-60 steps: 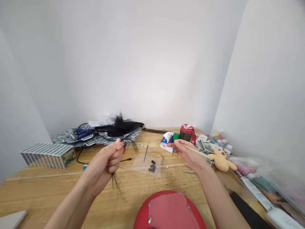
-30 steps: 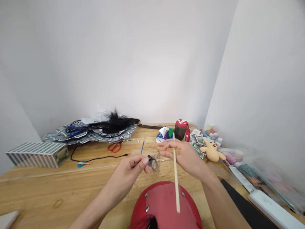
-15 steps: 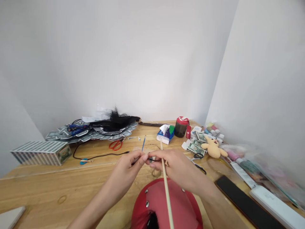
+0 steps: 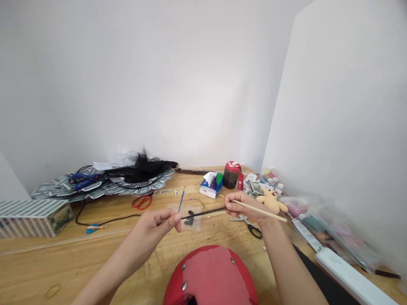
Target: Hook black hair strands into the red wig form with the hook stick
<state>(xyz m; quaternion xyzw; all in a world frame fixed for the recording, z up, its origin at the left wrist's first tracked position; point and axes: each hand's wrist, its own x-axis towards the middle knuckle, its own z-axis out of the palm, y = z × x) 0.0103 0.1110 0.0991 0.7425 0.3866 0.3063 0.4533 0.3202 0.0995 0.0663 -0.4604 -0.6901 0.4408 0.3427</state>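
Observation:
A thin strand of black hair (image 4: 203, 212) is stretched taut between my two hands above the desk. My left hand (image 4: 163, 222) pinches one end of it between thumb and fingers. At the other end, my right hand (image 4: 242, 206) is closed on the strand and also carries a pale wooden stick (image 4: 260, 210), which slants down to the right over the wrist. Below them, near me, is a red rounded form (image 4: 211, 275) with metal pins in it and a tuft of black hair (image 4: 190, 300) at its lower edge.
Behind my hands lie a clear sheet with dark curved pieces (image 4: 190, 218), a blue thin brush (image 4: 182, 199), red-handled scissors (image 4: 142, 202) and a tissue pack (image 4: 211, 184). Black-handled scissors (image 4: 254, 231), a plush toy (image 4: 270, 199) and a white power strip (image 4: 346, 271) are at right.
My hands have moved apart from touching, and the strand now spans the space between them. The stick has swung from pointing towards me to slanting right. The view has shifted slightly right.

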